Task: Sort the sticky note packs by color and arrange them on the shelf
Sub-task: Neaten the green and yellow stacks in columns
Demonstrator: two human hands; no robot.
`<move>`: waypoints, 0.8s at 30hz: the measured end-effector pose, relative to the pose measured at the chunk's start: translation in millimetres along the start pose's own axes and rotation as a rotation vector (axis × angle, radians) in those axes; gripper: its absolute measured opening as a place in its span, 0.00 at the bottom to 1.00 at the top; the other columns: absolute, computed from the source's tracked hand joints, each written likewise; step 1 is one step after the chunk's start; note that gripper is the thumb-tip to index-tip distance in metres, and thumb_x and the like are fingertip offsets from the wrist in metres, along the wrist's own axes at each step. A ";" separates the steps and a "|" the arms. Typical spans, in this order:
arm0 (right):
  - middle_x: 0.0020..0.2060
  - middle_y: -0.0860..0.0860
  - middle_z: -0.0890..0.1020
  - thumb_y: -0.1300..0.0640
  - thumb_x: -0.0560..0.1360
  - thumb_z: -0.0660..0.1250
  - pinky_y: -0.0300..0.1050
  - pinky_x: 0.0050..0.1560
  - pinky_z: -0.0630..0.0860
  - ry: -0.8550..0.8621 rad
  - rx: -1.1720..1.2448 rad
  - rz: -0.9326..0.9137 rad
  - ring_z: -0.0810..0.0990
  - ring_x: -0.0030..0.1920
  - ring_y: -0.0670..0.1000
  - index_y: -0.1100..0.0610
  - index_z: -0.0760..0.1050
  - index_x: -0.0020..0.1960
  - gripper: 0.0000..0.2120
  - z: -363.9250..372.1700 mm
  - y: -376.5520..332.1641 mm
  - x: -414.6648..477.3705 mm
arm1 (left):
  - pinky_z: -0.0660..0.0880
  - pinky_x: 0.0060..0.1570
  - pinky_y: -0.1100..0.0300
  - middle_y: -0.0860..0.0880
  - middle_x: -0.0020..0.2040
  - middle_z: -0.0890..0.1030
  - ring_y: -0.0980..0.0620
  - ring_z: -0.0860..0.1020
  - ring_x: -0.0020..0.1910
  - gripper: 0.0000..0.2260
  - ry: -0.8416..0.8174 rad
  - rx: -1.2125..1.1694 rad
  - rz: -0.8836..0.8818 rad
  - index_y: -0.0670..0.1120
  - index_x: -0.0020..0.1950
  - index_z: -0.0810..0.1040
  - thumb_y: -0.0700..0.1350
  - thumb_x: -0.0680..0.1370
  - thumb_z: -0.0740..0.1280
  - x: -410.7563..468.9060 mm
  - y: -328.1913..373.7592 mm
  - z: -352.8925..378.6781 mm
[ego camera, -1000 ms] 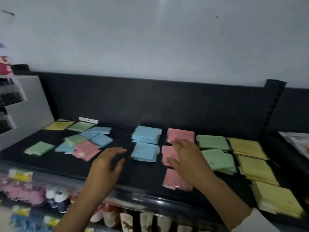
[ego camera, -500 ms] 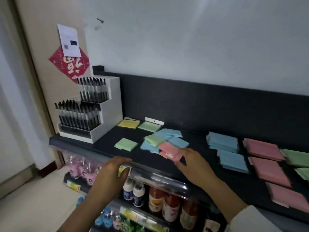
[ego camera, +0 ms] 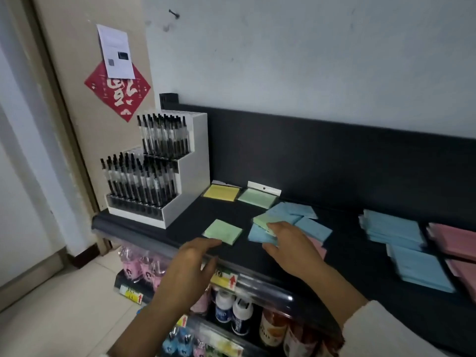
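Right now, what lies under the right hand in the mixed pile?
Under the right hand lie a light green pack, overlapping blue packs and a pink pack's edge. Whatever is beneath the palm is covered.

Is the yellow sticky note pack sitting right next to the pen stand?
Yes, the yellow pack lies flat on the shelf right beside the white pen stand.

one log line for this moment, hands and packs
left hand: open, reaching lone green pack | right hand: open, on mixed pile | blue stacks: sorted
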State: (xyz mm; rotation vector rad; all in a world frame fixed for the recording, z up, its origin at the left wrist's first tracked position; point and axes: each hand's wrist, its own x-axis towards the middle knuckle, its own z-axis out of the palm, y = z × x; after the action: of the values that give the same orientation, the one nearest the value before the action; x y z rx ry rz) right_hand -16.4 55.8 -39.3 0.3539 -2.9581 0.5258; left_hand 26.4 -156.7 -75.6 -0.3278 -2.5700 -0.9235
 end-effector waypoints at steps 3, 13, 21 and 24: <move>0.67 0.54 0.71 0.50 0.77 0.62 0.48 0.64 0.69 -0.012 0.005 0.025 0.71 0.65 0.54 0.57 0.65 0.70 0.24 4.1 4.9 27.3 | 0.68 0.54 0.71 0.54 0.58 0.77 0.56 0.74 0.57 0.17 0.006 -0.005 0.008 0.50 0.63 0.75 0.42 0.75 0.68 26.5 -9.6 2.1; 0.58 0.54 0.75 0.50 0.74 0.65 0.48 0.53 0.70 -0.153 -0.118 0.096 0.69 0.61 0.54 0.56 0.72 0.61 0.18 23.6 22.9 91.8 | 0.55 0.72 0.57 0.58 0.74 0.59 0.55 0.55 0.73 0.39 -0.557 0.228 0.062 0.56 0.73 0.59 0.61 0.67 0.72 109.6 -45.7 24.2; 0.50 0.53 0.80 0.54 0.72 0.64 0.45 0.51 0.73 -0.100 -0.026 0.127 0.77 0.52 0.53 0.55 0.77 0.54 0.12 22.7 23.1 94.7 | 0.65 0.60 0.58 0.56 0.61 0.72 0.55 0.68 0.61 0.35 -0.522 0.362 0.174 0.56 0.67 0.69 0.67 0.64 0.70 139.5 -56.5 28.3; 0.49 0.54 0.81 0.56 0.72 0.63 0.46 0.50 0.74 -0.058 -0.006 0.164 0.78 0.51 0.55 0.56 0.78 0.54 0.12 22.8 17.0 91.8 | 0.69 0.59 0.58 0.56 0.56 0.70 0.55 0.71 0.57 0.35 -0.453 0.279 0.183 0.55 0.66 0.70 0.68 0.63 0.69 145.7 -57.7 23.7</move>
State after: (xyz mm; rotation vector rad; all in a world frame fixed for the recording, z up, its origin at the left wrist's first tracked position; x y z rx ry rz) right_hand -110.9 44.2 -52.0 0.1286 -3.0617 0.5328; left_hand -130.6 -172.3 -61.4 -0.7474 -2.9603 -0.4528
